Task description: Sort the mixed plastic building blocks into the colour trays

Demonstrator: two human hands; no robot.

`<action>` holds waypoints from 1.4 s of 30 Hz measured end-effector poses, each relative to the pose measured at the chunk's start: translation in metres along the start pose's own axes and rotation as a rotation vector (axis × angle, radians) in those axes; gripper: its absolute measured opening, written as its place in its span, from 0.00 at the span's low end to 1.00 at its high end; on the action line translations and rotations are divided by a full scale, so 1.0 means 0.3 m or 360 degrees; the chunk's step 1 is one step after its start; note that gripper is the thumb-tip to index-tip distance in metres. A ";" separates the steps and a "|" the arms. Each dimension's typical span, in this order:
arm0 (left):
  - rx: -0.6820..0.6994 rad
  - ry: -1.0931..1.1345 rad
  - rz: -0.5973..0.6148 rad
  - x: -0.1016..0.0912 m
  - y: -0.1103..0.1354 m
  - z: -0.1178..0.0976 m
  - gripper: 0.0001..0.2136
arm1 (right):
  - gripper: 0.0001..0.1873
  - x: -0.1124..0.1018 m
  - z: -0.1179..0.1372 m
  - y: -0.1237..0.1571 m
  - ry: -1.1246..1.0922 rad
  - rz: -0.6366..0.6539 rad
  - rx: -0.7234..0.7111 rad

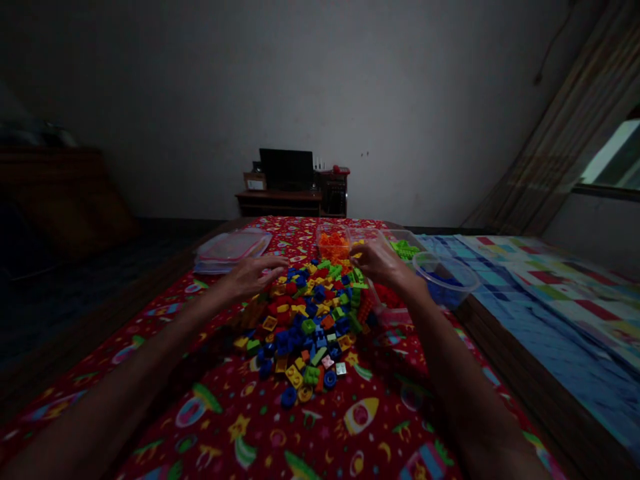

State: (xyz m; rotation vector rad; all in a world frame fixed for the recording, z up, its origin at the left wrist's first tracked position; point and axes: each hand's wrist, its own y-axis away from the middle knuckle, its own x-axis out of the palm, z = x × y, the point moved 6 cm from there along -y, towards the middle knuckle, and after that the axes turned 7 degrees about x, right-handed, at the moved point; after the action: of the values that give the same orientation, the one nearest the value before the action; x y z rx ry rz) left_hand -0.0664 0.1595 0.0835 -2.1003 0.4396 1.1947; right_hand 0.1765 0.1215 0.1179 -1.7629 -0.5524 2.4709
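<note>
- The heap of toy bricks is spread on the cloth-covered counter, between the two forearms and in front of the wearer.
- From the left hand, held at the heap's far-left edge, the bricks are found to the right and nearer the wearer; its fingers are parted from the thumb, with nothing seen between them.
- The right hand is held at the far-right edge, beside the clear containers; its fingers are curled downward, and whether a brick is pinched cannot be told.
- Which hand is nearer the bricks cannot be judged with certainty.
- The heap's long axis is laid roughly near to far, its narrower end pointed toward the wearer.
- Single bricks are turned every way, so no shared direction is shown.
</note>
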 end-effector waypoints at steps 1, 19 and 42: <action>-0.0007 0.0016 0.0022 0.007 0.027 0.004 0.25 | 0.11 0.038 0.034 0.006 0.0029 0.0085 -0.0071; -0.0041 -0.0350 0.0176 0.204 0.440 0.048 0.51 | 0.18 0.185 0.068 0.058 0.0528 0.0595 -0.0110; 0.0154 -0.0225 -0.0074 0.231 0.062 -0.129 0.28 | 0.31 0.175 0.013 -0.016 -0.0098 0.0417 -0.0057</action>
State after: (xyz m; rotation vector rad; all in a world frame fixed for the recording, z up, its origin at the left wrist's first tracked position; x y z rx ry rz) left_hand -0.0169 0.1218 0.0309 -1.9200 0.3740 1.2604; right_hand 0.1540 0.1382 0.0729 -1.8880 -0.3941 2.7102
